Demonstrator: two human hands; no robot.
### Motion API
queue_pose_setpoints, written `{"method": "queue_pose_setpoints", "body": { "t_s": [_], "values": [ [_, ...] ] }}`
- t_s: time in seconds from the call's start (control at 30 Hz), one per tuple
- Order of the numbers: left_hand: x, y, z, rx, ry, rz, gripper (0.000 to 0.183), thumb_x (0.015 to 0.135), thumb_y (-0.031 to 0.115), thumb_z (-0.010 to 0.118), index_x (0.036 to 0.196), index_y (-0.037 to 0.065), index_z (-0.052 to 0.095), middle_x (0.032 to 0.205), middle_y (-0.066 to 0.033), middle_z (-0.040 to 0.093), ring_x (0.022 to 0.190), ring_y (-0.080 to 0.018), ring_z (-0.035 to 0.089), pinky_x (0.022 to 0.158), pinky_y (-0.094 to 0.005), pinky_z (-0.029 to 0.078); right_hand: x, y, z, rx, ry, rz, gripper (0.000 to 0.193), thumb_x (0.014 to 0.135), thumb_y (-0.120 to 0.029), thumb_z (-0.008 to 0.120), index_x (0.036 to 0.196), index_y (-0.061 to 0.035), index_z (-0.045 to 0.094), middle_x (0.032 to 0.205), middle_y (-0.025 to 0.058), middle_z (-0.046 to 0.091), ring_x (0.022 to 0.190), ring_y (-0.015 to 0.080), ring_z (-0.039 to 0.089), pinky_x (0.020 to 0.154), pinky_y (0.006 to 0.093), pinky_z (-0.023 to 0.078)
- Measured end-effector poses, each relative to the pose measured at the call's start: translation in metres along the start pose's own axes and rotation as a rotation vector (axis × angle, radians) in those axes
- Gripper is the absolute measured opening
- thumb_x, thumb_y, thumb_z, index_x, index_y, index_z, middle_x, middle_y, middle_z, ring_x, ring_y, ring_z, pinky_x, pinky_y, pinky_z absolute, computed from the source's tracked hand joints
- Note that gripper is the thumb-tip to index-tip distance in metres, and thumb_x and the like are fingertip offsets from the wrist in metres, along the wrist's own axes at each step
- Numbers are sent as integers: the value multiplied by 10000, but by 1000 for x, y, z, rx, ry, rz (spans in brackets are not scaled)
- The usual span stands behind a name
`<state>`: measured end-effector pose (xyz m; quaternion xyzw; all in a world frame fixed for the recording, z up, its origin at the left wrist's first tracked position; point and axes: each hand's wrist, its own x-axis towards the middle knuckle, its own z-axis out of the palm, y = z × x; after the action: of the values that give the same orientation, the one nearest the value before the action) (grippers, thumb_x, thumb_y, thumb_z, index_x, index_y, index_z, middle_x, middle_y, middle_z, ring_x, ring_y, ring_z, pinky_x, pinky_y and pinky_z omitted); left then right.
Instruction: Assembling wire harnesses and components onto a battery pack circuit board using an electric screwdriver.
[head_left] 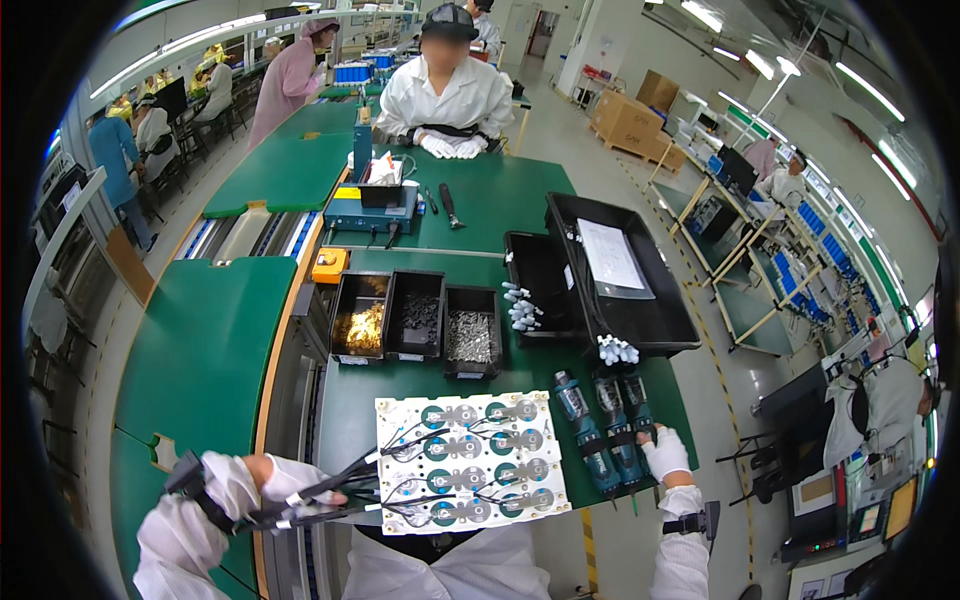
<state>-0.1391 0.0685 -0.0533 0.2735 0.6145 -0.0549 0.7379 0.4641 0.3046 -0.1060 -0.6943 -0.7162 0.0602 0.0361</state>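
— At the green surface (480, 385), we see our left hand (290, 485), gloved in white, closed around a bundle of black wires (345, 480) at the left edge of the white board (465, 462). What worries you there?

— The wires run on across the board among its round teal parts (437, 448). If we tug the bundle sideways, we judge it could drag a connection loose or slide the whole board, whose near edge already sits close to the surface's front lip.

— And above the board?

— Three open black bins (415, 322) of small metal pieces stand just beyond it. A lifted elbow or a swinging wire could catch a rim and scatter them.

— On the right?

— Our right hand (665, 452), gloved too, rests with fingers curled on the handles of the teal power drivers (605, 435) lying side by side just beside the board. We cannot tell whether it truly grips one. They lie near the surface's corner; a careless pull could roll one off onto the floor.
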Motion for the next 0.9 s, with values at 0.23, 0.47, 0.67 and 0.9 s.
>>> {"method": "queue_pose_setpoints", "body": {
  "t_s": [0.23,0.47,0.67,0.9],
  "values": [
    [-18,-7,-75,911,373,86,315,893,204,673,1178,70,678,944,-75,730,761,-266,691,690,-376,553,5,39,-17,517,-468,167,382,873,-391,718,969,-23,686,803,26,656,693,132,607,662,298,480],
    [-112,36,-15,532,1267,761,211,882,164,689,1050,36,690,1022,-184,683,979,-359,643,893,-411,511,-52,74,-50,1740,-182,94,400,921,-353,700,1173,-90,535,839,15,606,598,185,599,537,331,503],
    [-94,58,101,871,1350,721,277,774,305,809,925,91,717,867,-90,694,843,-297,672,765,-405,546,-57,-89,-189,1940,484,-618,611,1003,-683,333,1110,-99,478,640,36,473,426,191,461,394,335,397],
    [-50,38,82,846,1370,628,94,882,168,646,945,122,698,852,-82,657,839,-276,692,704,-392,551,-76,-324,-173,2030,396,-1107,728,910,-760,461,1103,-60,520,743,119,622,531,216,583,485,366,515]
  ]
}}
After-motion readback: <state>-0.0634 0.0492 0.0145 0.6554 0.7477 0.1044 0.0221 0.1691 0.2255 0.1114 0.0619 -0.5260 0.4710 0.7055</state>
